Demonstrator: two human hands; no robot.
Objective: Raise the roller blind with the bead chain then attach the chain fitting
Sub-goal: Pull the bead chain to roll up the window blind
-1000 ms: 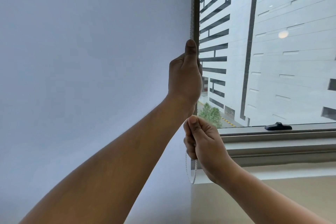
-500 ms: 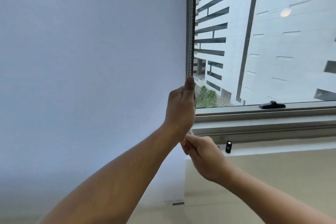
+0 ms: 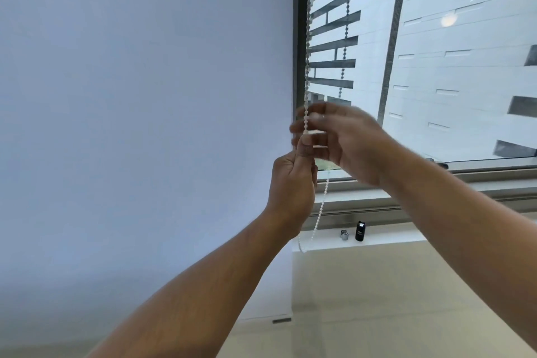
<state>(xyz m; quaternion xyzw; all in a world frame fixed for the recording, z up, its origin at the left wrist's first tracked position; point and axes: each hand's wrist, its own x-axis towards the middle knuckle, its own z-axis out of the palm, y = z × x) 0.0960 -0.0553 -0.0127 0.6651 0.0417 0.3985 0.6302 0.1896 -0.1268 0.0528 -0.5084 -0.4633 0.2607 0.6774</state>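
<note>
Hand-over-hand pull on the bead chain

Left hand grips the chain; blurred right hand pinches it above. Pull straight down, alternating grips, avoiding slack.

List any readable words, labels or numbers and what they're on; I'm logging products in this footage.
No text can be read.
Small black object on the window ledge: pale mark on its front, too small and blurred to read.
Small metal fitting beside it: no marking visible.
</note>
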